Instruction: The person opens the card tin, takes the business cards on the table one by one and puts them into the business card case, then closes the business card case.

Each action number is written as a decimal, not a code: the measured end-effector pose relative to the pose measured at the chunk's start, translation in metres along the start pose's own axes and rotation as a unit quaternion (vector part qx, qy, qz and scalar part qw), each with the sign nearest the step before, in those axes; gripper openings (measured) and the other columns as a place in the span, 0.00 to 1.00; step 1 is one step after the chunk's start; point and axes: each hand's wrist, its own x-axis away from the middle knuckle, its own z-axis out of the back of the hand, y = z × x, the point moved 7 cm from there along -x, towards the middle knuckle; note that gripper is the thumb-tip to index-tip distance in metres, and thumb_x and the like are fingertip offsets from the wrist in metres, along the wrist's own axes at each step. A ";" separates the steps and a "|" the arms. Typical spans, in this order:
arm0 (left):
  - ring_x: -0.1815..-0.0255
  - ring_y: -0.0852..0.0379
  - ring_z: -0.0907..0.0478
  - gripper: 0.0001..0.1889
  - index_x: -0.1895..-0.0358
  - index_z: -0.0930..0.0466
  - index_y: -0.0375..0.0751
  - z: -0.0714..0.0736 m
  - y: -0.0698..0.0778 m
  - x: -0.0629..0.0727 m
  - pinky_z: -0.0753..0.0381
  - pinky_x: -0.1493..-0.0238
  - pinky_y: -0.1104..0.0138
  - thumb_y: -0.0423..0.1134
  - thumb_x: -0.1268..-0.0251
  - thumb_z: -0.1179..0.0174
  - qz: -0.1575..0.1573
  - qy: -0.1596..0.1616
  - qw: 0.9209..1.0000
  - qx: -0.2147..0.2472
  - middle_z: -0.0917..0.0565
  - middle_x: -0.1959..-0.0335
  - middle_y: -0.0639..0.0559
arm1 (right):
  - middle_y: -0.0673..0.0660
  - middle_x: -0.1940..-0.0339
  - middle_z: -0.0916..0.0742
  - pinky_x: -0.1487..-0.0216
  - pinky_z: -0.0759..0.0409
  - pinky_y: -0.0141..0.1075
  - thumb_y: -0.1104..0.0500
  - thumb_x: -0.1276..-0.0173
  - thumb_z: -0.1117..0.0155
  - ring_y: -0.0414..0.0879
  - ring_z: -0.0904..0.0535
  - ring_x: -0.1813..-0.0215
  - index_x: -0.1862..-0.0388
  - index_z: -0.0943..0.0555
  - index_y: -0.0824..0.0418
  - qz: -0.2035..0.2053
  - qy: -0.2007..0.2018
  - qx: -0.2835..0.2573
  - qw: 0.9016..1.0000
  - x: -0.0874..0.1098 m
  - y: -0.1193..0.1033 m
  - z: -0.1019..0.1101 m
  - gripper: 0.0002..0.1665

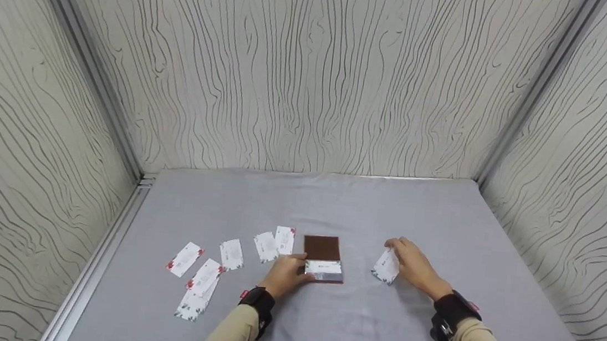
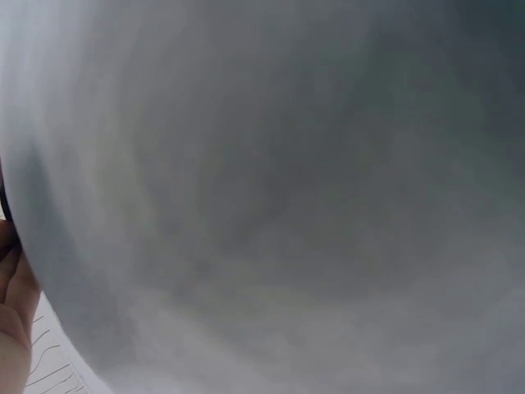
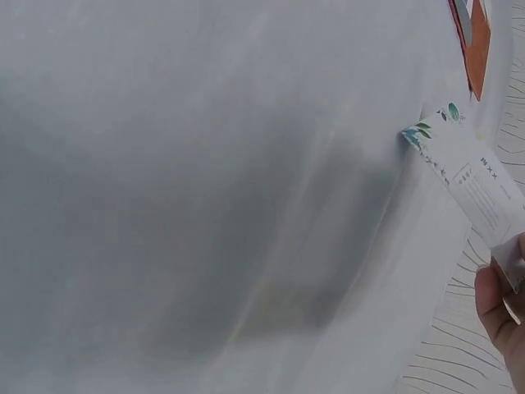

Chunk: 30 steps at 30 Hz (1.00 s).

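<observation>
Cropped sleeves (image 1: 231,328) extend over a grey-clothed worktop (image 1: 366,332) between grain-patterned walls (image 1: 312,82). The left hand (image 1: 283,275), mostly cut off in its wrist view, grips the unfolded wallet (image 1: 322,248) mid-worktop; the right hand (image 1: 413,264) pinches a partly hidden card (image 1: 385,267) right of it.

Beige sleeves (image 1: 232,332); black wrist straps (image 1: 455,309), small red tags (image 1: 244,294).

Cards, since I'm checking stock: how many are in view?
8: six loose cards left of the brown holder, one card in it, another card in the right hand. More may be hidden beneath.
</observation>
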 end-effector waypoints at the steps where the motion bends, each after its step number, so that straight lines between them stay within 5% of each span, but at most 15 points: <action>1: 0.53 0.44 0.16 0.15 0.67 0.14 0.32 0.000 0.000 0.000 0.20 0.50 0.59 0.43 0.48 0.26 -0.001 0.001 1.000 0.002 0.15 0.52 0.37 | 0.62 0.61 0.19 0.53 0.22 0.53 0.80 0.39 0.43 0.59 0.22 0.55 0.52 0.21 0.69 0.002 0.005 0.001 1.000 -0.001 -0.001 0.000 0.18; 15: 0.52 0.43 0.16 0.16 0.64 0.14 0.31 -0.001 -0.001 0.001 0.20 0.49 0.59 0.42 0.47 0.26 0.005 -0.003 1.000 0.009 0.15 0.52 0.37 | 0.58 0.65 0.24 0.56 0.24 0.50 0.86 0.56 0.48 0.56 0.26 0.59 0.56 0.20 0.66 0.021 0.021 0.024 0.999 -0.017 -0.018 -0.006 0.30; 22: 0.52 0.42 0.16 0.16 0.64 0.13 0.32 -0.003 -0.004 0.002 0.20 0.49 0.58 0.43 0.48 0.26 0.006 0.002 1.000 0.010 0.15 0.52 0.36 | 0.58 0.63 0.22 0.54 0.21 0.50 0.83 0.47 0.42 0.55 0.23 0.59 0.55 0.20 0.65 0.030 0.031 0.003 0.999 -0.023 -0.027 -0.015 0.23; 30: 0.49 0.44 0.17 0.18 0.60 0.13 0.33 -0.004 -0.005 0.001 0.21 0.47 0.59 0.45 0.46 0.27 0.021 -0.016 1.000 0.006 0.15 0.49 0.38 | 0.58 0.58 0.20 0.54 0.20 0.47 0.77 0.33 0.46 0.55 0.19 0.57 0.52 0.21 0.64 0.051 0.044 -0.005 0.998 -0.030 -0.042 -0.025 0.16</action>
